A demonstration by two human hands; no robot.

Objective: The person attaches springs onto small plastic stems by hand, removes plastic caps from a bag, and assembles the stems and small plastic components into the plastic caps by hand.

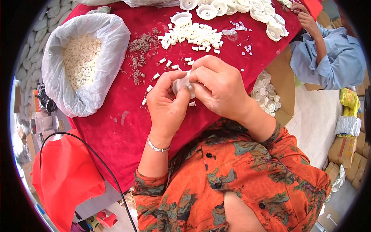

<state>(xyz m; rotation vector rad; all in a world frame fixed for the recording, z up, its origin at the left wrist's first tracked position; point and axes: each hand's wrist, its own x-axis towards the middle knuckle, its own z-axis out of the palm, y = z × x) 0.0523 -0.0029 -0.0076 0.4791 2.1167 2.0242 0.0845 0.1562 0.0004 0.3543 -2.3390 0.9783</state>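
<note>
Head view looks down on your two hands meeting over a red cloth-covered table (116, 127). Your left hand (166, 102) and right hand (218, 87) both pinch one small white plastic cap (181, 83) between them, the fingers pressed close around it so that most of it is hidden. It sits just above the cloth, near the table's middle.

Look at the packages first. To your left a white plastic bag (83, 100) stands open on the table, rolled down at the rim and filled with small pale discs (81, 58). At your right, below the table edge, an open brown cardboard box (284, 83) holds white round caps. Farther right, stacked brown cartons (348, 154) lie on the floor, with a yellow packet (349, 98) and a silvery wrapped bundle (347, 125) above them. A red bag (65, 178) hangs at your lower left, crossed by a black cable (96, 158).

On the cloth, a heap of small white tube pieces (193, 34) lies beyond your hands, with loose ones scattered toward you. Thin metal springs (141, 54) spread between heap and bag. Larger white round lids (232, 7) line the far edge.

A second person in a blue sleeve (328, 54) works at the far right corner, one hand (305, 17) on the table.
</note>
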